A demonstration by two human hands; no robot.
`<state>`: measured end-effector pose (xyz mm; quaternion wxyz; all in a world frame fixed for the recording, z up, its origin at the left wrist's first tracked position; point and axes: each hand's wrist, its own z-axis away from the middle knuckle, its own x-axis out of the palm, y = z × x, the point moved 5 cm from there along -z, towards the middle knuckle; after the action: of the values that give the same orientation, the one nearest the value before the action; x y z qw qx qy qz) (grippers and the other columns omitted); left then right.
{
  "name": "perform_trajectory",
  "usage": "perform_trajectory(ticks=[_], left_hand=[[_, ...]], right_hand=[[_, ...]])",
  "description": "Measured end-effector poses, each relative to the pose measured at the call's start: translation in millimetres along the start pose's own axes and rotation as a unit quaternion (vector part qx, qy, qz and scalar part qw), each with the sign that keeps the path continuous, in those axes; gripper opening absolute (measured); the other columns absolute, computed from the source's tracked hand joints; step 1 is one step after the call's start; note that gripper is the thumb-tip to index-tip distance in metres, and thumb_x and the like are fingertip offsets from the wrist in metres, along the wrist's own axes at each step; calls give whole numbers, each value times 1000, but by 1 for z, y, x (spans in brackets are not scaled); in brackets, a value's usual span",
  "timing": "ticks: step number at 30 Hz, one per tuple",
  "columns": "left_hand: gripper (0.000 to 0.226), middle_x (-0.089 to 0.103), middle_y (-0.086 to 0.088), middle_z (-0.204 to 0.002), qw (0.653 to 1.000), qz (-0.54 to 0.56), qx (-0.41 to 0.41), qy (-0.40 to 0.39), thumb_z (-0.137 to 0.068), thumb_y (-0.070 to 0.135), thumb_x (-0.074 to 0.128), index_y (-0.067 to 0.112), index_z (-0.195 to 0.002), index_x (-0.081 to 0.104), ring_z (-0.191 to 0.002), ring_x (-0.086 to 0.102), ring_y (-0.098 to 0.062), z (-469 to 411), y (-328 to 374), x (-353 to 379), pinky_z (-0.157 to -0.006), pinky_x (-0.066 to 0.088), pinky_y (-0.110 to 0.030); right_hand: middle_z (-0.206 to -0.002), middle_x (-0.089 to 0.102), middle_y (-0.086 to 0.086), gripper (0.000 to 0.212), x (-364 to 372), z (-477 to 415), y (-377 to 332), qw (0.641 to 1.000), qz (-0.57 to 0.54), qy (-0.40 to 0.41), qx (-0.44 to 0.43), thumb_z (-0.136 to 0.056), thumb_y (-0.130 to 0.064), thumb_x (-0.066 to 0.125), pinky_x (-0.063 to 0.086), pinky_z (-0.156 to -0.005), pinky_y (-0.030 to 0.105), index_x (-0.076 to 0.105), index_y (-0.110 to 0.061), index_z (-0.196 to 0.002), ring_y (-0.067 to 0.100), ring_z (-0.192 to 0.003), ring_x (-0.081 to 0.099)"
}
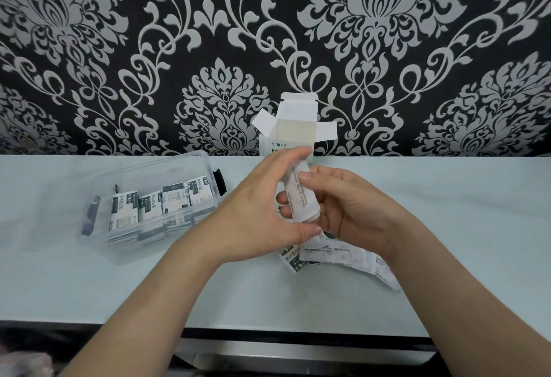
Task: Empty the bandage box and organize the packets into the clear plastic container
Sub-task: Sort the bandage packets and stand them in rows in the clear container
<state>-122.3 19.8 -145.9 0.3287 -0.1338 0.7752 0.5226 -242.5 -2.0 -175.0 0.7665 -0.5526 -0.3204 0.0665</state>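
Note:
The white bandage box (295,129) stands upright at the back of the table, its top flaps open. In front of it both hands hold a small stack of white bandage packets (299,194) on end above the table. My left hand (262,209) grips the stack between fingertips at the top and thumb at the bottom. My right hand (343,206) holds it from the right, thumb on its face. More loose packets (337,257) lie on the table under the hands. The clear plastic container (149,206) sits at the left with several packets standing in a row inside.
The pale table (447,212) runs back to a wall with black-and-white damask wallpaper (119,48). Black latches (219,181) sit on the container's ends. The table's front edge, with a dark strip below, runs along the bottom of the view.

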Motion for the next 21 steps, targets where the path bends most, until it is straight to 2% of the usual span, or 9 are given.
perform_trajectory(ticks=[3,10,12,14,16,18,19,20,21], left_hand=[[89,40,22,-136,1000,-1,-2,1,-65,29,87,42,-138,38,-126,40,7,1,-3,-2,-104,34,-14],[85,39,25,-132,1000,14,-10,5,-63,31,88,48,-132,40,-123,41,8,1,-6,0,-92,36,-3],[84,43,22,-134,997,74,-21,-10,-63,36,87,49,-132,42,-126,42,6,1,-7,-1,-101,37,-14],[75,49,14,-136,985,166,-43,-2,-65,47,80,49,-131,44,-128,46,-1,0,-12,-7,-106,40,-32],[63,56,5,-130,975,207,-75,33,-68,58,71,50,-126,49,-120,54,-6,-1,-19,-14,-102,45,-40],[51,65,-4,-109,973,201,-96,53,-69,60,70,47,-117,59,-98,61,-11,-2,-22,-16,-92,49,-37],[45,65,-12,-95,971,210,-100,63,-69,55,74,41,-110,65,-87,60,-15,-3,-22,-16,-83,50,-36],[40,65,-21,-89,964,231,-107,80,-69,47,81,34,-105,69,-78,59,-19,-2,-23,-16,-75,49,-36],[38,68,-20,-85,954,256,-116,99,-67,36,83,28,-101,70,-72,60,-20,-1,-25,-17,-70,50,-33]], right_hand=[[-97,71,19,66,0,-1,1,1000,2,-15,-1,-80,-26,70,56,-63,32,45,8,-131,28,-81,71],[-94,71,16,45,2,0,2,999,1,-34,-5,-82,-21,64,56,-63,30,54,-3,-123,26,-79,72],[-93,71,16,53,-1,0,1,1000,16,-19,-9,-80,-19,67,56,-65,30,52,2,-126,26,-76,71],[-89,71,17,49,2,1,-1,999,46,-10,-23,-79,-15,72,54,-60,25,53,3,-121,22,-71,69],[-85,71,17,43,4,3,-3,995,96,-3,-40,-78,-10,75,49,-50,19,52,1,-112,19,-68,68],[-88,73,18,47,5,4,-4,990,136,5,-48,-74,-10,73,44,-48,16,50,7,-112,20,-72,69],[-91,73,20,48,7,5,-4,988,144,1,-49,-74,-10,72,43,-48,16,50,7,-113,23,-74,69],[-93,73,21,46,9,5,-4,988,145,-8,-47,-76,-10,71,45,-48,17,51,5,-114,25,-77,70],[-93,73,20,43,10,5,-4,989,140,-15,-44,-79,-9,69,47,-50,20,52,4,-116,26,-77,70]])
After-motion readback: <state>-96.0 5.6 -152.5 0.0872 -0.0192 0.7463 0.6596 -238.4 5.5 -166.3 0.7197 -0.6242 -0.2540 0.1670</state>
